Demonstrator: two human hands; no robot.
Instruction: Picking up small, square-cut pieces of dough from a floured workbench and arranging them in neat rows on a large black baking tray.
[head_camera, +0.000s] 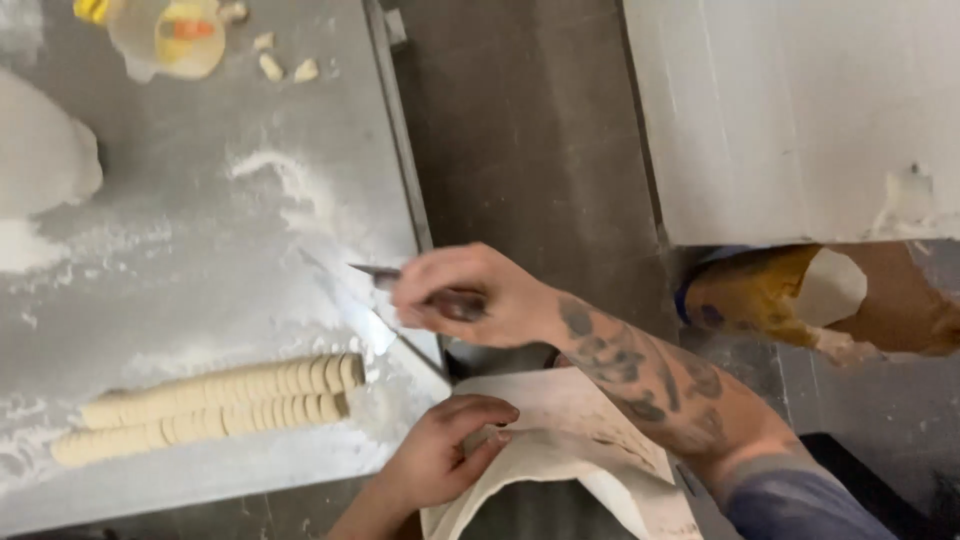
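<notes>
My right hand (455, 295), on a tattooed forearm with a blue sleeve, is closed around the handle of a knife (372, 272). The blade points left over the right edge of the floured steel table (200, 250). My left hand (440, 455) is lower down, with its fingers curled on the edge of a white cloth (560, 440) at my front. Two long rolls of pale dough (215, 400), cut into many slices, lie side by side on the table to the left of both hands.
A large lump of dough (40, 150) sits at the table's left edge. A clear plastic tub (170, 35) and small dough scraps (285, 65) are at the top. Across a dark floor gap stand a white unit (790, 110) and a yellow-brown sack (770, 295).
</notes>
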